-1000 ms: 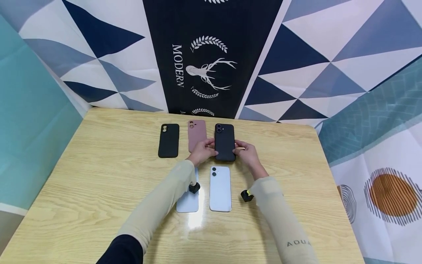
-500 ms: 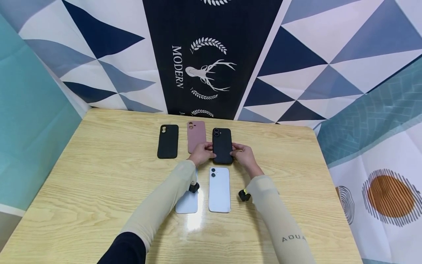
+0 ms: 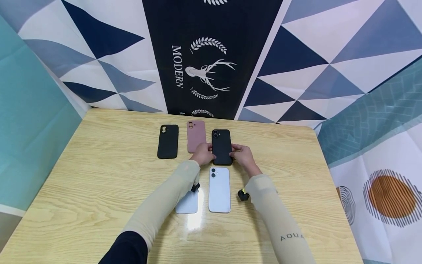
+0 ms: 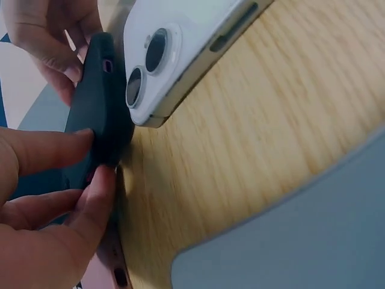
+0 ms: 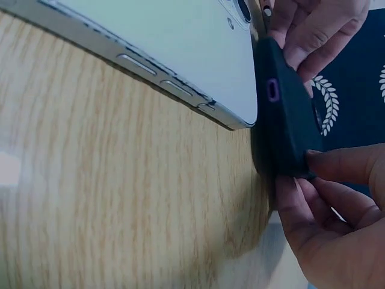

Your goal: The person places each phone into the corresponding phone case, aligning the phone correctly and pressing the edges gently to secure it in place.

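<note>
Both hands hold a phone in a black case [image 3: 222, 146], its camera end pointing away from me. My left hand [image 3: 202, 154] pinches its left edge with thumb and fingers. On the opposite edge my right hand [image 3: 243, 155] does the same. Through a slot in the case's lower end, the right wrist view shows a purple-rimmed port [image 5: 274, 90]. A white phone [image 3: 219, 190] lies just nearer to me, back up, with two camera lenses [image 4: 157, 49]. Whether the cased phone touches the table is unclear.
Left of the held phone lie a pink phone case [image 3: 196, 134] and another black phone case [image 3: 168, 141]. A second pale phone [image 3: 187, 202] is partly under my left forearm. The wooden table [image 3: 99, 176] ends at a patterned backdrop [image 3: 211, 58].
Both hands have brought the cased phone slightly towards me and a little left, closer to the white phone. The other phones and cases stay where they were.
</note>
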`<state>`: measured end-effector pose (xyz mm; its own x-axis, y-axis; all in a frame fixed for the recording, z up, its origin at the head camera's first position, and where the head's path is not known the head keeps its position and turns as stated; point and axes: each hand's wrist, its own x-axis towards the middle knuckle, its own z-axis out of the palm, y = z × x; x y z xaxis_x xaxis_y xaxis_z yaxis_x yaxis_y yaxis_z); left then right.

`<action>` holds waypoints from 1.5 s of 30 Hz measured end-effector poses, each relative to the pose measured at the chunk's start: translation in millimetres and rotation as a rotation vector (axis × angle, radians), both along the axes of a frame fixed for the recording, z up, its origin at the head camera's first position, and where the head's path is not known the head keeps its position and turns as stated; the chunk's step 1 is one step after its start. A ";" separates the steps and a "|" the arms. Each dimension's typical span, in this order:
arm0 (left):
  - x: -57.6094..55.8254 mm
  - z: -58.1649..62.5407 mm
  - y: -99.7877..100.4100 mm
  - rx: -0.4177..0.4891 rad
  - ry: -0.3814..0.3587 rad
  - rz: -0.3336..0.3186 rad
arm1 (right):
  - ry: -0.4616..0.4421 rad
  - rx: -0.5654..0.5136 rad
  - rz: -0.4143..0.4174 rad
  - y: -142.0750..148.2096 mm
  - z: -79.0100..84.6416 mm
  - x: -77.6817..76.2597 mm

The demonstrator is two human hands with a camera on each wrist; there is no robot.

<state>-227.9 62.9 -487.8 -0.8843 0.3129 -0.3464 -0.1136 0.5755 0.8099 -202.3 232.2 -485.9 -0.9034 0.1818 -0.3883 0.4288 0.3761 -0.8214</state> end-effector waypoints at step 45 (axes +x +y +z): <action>3.3 -0.3 3.0 -0.027 -0.013 -0.008 | -0.010 0.208 0.005 -14.0 3.7 -1.6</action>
<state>-224.6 65.9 -488.1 -0.8770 0.3109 -0.3664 -0.1192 0.5980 0.7926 -203.9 218.2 -482.1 -0.9008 0.2548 -0.3517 0.4343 0.5395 -0.7214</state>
